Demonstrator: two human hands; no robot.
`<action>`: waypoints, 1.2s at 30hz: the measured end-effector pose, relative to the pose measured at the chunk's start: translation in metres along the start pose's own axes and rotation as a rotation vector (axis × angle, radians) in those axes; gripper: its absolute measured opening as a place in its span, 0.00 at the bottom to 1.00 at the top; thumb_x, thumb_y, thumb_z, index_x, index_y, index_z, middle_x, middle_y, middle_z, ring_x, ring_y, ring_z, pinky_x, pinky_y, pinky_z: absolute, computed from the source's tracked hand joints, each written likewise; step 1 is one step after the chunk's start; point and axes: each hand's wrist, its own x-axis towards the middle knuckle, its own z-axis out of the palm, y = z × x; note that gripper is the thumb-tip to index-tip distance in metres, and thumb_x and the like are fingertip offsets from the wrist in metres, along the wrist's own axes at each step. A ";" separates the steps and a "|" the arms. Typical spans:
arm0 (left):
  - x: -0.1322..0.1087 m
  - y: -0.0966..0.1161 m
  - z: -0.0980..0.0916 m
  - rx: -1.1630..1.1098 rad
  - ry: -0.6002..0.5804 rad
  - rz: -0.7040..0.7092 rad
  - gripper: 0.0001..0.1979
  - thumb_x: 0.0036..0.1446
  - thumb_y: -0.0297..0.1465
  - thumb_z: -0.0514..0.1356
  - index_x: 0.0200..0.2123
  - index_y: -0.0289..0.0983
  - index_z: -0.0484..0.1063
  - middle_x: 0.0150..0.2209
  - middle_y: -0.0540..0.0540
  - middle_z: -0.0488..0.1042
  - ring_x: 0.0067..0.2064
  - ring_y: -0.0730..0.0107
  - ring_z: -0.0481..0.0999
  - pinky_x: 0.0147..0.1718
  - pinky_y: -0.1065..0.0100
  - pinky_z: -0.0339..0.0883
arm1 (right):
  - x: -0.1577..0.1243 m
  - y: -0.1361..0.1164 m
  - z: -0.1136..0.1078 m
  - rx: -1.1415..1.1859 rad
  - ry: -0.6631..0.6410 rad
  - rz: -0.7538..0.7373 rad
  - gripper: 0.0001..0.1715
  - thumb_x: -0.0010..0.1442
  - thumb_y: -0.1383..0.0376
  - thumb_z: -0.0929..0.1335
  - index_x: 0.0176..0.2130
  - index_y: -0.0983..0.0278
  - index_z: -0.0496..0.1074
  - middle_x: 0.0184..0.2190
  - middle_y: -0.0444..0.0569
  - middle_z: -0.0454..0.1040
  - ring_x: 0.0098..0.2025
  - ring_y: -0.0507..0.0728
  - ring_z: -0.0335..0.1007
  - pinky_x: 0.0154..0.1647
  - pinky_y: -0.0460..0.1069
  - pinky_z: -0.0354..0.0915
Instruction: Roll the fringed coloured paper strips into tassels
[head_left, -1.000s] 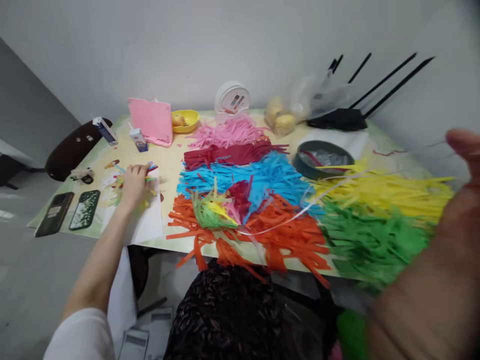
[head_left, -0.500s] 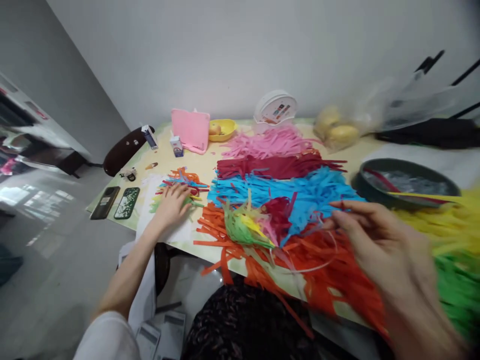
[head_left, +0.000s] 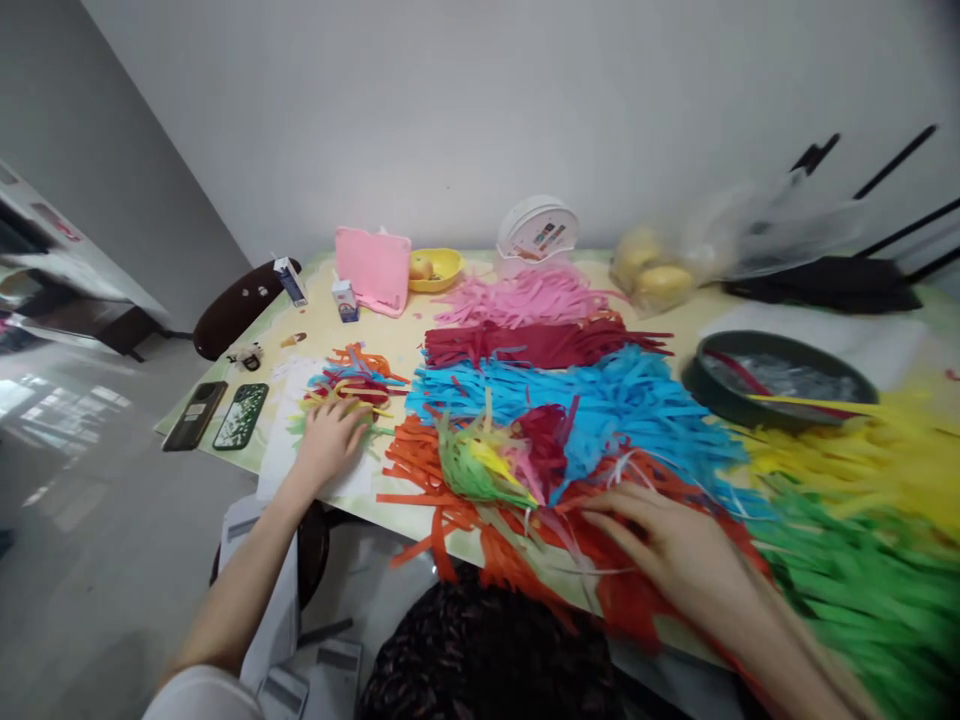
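On the left, my left hand [head_left: 331,440] lies flat with its fingers spread over a small pile of mixed paper strips [head_left: 358,370], partly covering it. My right hand [head_left: 664,525] is low over the orange paper strips [head_left: 420,450], fingers stretched out and slightly blurred. Its thumb and forefinger tips are close together beside the strips, with no clear grip. A thin white string [head_left: 626,462] shows just above its knuckles. Left of those fingertips lies a tied multicoloured tassel [head_left: 495,465] of green, yellow, pink and dark red strips. Behind it are blue strips [head_left: 495,388].
Dark red strips [head_left: 525,345] and pink strips [head_left: 525,297] lie farther back. Yellow strips [head_left: 847,450], green strips [head_left: 870,570] and a dark round tray [head_left: 694,375] are on the right. Two phones [head_left: 195,415] lie left. A pink tablet case [head_left: 373,270] stands at the back.
My right hand has moved left and down, from above the blue and orange strips to the orange strips beside the tassel. My left hand stays on the mixed pile. The view has shifted slightly.
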 end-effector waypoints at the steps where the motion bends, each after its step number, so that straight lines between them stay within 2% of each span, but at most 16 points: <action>1: 0.001 0.004 -0.004 0.007 0.041 -0.012 0.17 0.67 0.37 0.52 0.54 0.42 0.74 0.57 0.41 0.74 0.57 0.49 0.70 0.55 0.49 0.60 | -0.001 0.002 0.002 -0.028 -0.006 0.004 0.16 0.63 0.57 0.64 0.35 0.57 0.81 0.36 0.49 0.82 0.36 0.61 0.79 0.36 0.54 0.73; 4: 0.002 0.023 -0.018 -0.030 0.147 0.025 0.15 0.67 0.35 0.52 0.49 0.40 0.76 0.52 0.41 0.78 0.53 0.51 0.72 0.52 0.50 0.61 | -0.004 0.007 0.015 -0.126 -0.020 0.003 0.16 0.63 0.61 0.64 0.33 0.58 0.81 0.34 0.50 0.81 0.34 0.59 0.78 0.36 0.53 0.72; 7: 0.009 0.052 -0.030 -0.115 0.194 0.168 0.14 0.68 0.34 0.52 0.47 0.40 0.76 0.49 0.43 0.79 0.51 0.55 0.73 0.51 0.53 0.62 | -0.006 0.005 0.028 -0.247 0.010 0.005 0.16 0.63 0.63 0.63 0.35 0.59 0.80 0.36 0.50 0.81 0.36 0.58 0.77 0.36 0.51 0.72; 10: 0.035 0.084 -0.039 -0.181 0.187 0.325 0.14 0.68 0.35 0.52 0.47 0.40 0.76 0.48 0.44 0.79 0.51 0.58 0.73 0.51 0.55 0.62 | -0.008 0.001 0.022 -0.331 0.071 -0.055 0.16 0.66 0.63 0.62 0.38 0.59 0.79 0.38 0.49 0.80 0.36 0.56 0.77 0.34 0.49 0.71; 12: 0.068 0.106 -0.041 -0.204 0.141 0.400 0.14 0.69 0.35 0.52 0.47 0.39 0.76 0.48 0.43 0.79 0.50 0.59 0.73 0.51 0.56 0.64 | -0.003 -0.001 0.004 -0.364 0.142 -0.129 0.17 0.68 0.62 0.61 0.39 0.59 0.79 0.39 0.49 0.80 0.37 0.55 0.78 0.34 0.48 0.71; 15: 0.142 0.137 -0.035 -0.156 0.029 0.454 0.14 0.68 0.34 0.52 0.46 0.37 0.77 0.47 0.42 0.79 0.49 0.61 0.74 0.51 0.59 0.66 | 0.025 0.003 -0.035 -0.390 0.235 -0.160 0.17 0.69 0.61 0.61 0.40 0.60 0.78 0.39 0.49 0.80 0.39 0.56 0.78 0.37 0.49 0.70; 18: 0.226 0.167 -0.014 -0.079 -0.026 0.426 0.15 0.68 0.28 0.51 0.45 0.33 0.77 0.46 0.38 0.78 0.50 0.59 0.74 0.52 0.58 0.66 | 0.079 0.017 -0.069 -0.407 0.232 -0.095 0.14 0.68 0.60 0.63 0.38 0.61 0.78 0.38 0.48 0.81 0.39 0.58 0.79 0.40 0.50 0.69; 21: 0.294 0.190 0.016 -0.042 -0.052 0.400 0.13 0.67 0.26 0.52 0.44 0.30 0.77 0.47 0.34 0.77 0.55 0.55 0.72 0.55 0.55 0.65 | 0.142 0.038 -0.087 -0.500 0.135 0.005 0.15 0.68 0.62 0.63 0.41 0.62 0.78 0.41 0.49 0.82 0.43 0.58 0.78 0.43 0.49 0.68; 23: 0.324 0.197 0.038 -0.023 -0.087 0.374 0.12 0.66 0.30 0.56 0.48 0.31 0.75 0.50 0.36 0.75 0.55 0.56 0.72 0.55 0.53 0.67 | 0.184 0.054 -0.090 -0.587 0.058 0.061 0.17 0.68 0.62 0.62 0.42 0.63 0.79 0.42 0.50 0.82 0.44 0.58 0.78 0.43 0.49 0.67; 25: 0.343 0.198 0.057 -0.012 -0.135 0.340 0.16 0.65 0.35 0.59 0.53 0.34 0.71 0.53 0.39 0.73 0.53 0.58 0.74 0.51 0.53 0.71 | 0.223 0.072 -0.089 -0.649 0.021 0.082 0.18 0.68 0.62 0.62 0.43 0.64 0.79 0.42 0.53 0.82 0.44 0.58 0.77 0.43 0.48 0.66; 29: 0.360 0.186 0.083 -0.025 -0.213 0.277 0.19 0.65 0.37 0.60 0.55 0.35 0.69 0.54 0.40 0.72 0.51 0.60 0.75 0.48 0.53 0.74 | 0.288 0.105 -0.077 -0.705 -0.017 0.069 0.18 0.67 0.65 0.61 0.43 0.67 0.80 0.44 0.58 0.81 0.46 0.59 0.76 0.45 0.48 0.64; 32: 0.365 0.174 0.092 -0.069 -0.241 0.239 0.19 0.65 0.37 0.60 0.55 0.35 0.69 0.54 0.40 0.71 0.51 0.60 0.75 0.48 0.53 0.74 | 0.320 0.123 -0.062 -0.735 -0.085 0.018 0.18 0.66 0.68 0.62 0.44 0.69 0.80 0.44 0.61 0.80 0.47 0.60 0.74 0.47 0.49 0.64; 34: 0.367 0.168 0.096 -0.111 -0.255 0.221 0.19 0.64 0.37 0.60 0.55 0.35 0.69 0.53 0.40 0.72 0.50 0.60 0.75 0.48 0.53 0.74 | 0.334 0.131 -0.052 -0.749 -0.123 -0.038 0.17 0.66 0.68 0.62 0.44 0.70 0.80 0.45 0.63 0.79 0.51 0.63 0.72 0.50 0.51 0.63; 36: 0.368 0.164 0.097 -0.158 -0.257 0.209 0.15 0.66 0.35 0.58 0.51 0.34 0.72 0.50 0.40 0.75 0.49 0.61 0.76 0.49 0.55 0.73 | 0.342 0.138 -0.046 -0.760 -0.143 -0.087 0.17 0.66 0.68 0.63 0.44 0.71 0.80 0.46 0.65 0.78 0.53 0.65 0.69 0.52 0.53 0.62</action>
